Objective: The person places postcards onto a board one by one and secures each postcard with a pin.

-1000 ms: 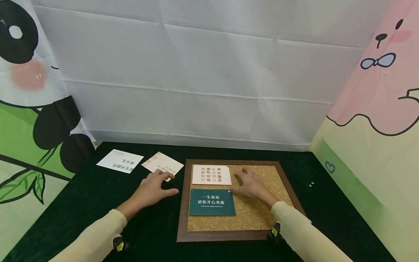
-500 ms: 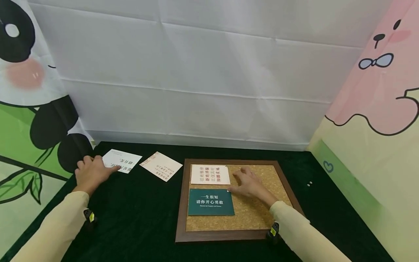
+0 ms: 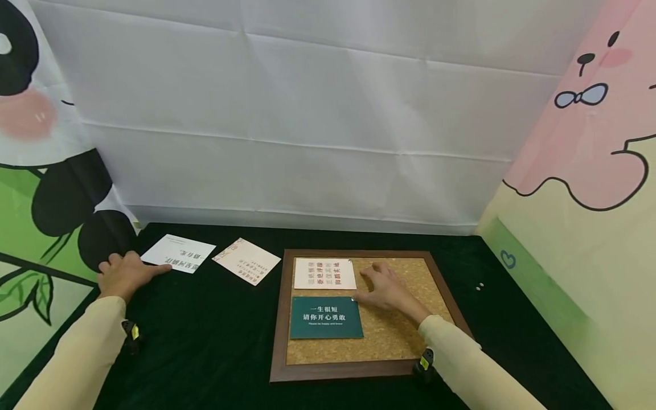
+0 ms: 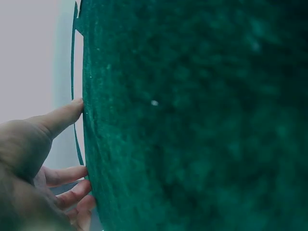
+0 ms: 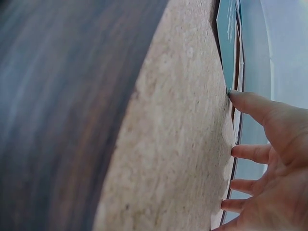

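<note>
My left hand (image 3: 124, 275) is at the left table edge, fingers spread, beside a white card with grey printed characters (image 3: 179, 250). Its thumb rests on the card's near edge, and in the left wrist view the fingertips (image 4: 81, 171) come down at the card's end. Over a wood-framed cork board (image 3: 394, 341) my right hand (image 3: 386, 289) is spread, fingertips down on the cork. The right thumb (image 5: 236, 96) presses at the upper right corner of a teal card (image 3: 326, 327), where a small pale spot shows. Above it on the cork lies a cream card with red characters (image 3: 324, 274).
Between the white card and the board lies a pale pink card (image 3: 247, 261), turned at an angle. Small whitish bits (image 3: 479, 286) lie on the dark green cloth (image 3: 205, 341) right of the board. A white fabric backdrop (image 3: 307, 142) rises behind the table.
My left hand has moved left from the pink card to the white card, which has shifted little. The right hand has stayed at the teal card's corner. The view has turned slightly.
</note>
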